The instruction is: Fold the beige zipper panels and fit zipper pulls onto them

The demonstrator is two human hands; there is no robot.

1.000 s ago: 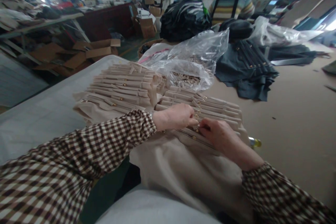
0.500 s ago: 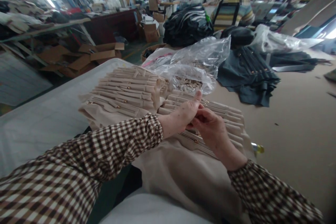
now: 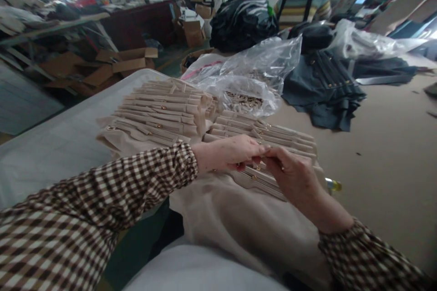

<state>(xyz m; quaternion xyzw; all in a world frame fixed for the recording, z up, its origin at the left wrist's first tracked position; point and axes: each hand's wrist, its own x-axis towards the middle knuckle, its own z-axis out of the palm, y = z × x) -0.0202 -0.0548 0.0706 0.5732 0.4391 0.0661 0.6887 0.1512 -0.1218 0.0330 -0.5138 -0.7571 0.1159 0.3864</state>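
My left hand and my right hand meet at the fingertips above a stack of beige fabric pieces with zippers. Both are closed in a pinch; whatever sits between the fingertips is too small to make out. A second beige zippered stack lies to the left, with small gold-coloured pulls showing along it. Beige cloth drapes from the stack over the near edge toward my lap. Beyond the hands, a clear plastic bag lies open with many small zipper pulls inside.
Dark grey zippered pieces lie on the brown table at right. A yellow-capped item pokes out beside the beige stack. Past the table are a dark pile, open cardboard boxes and a seated person in a striped top.
My left thumb, raised before, now lies forward, and the fingertips of both hands meet in a pinch. My right hand has shifted slightly right. The view has tilted down a little.
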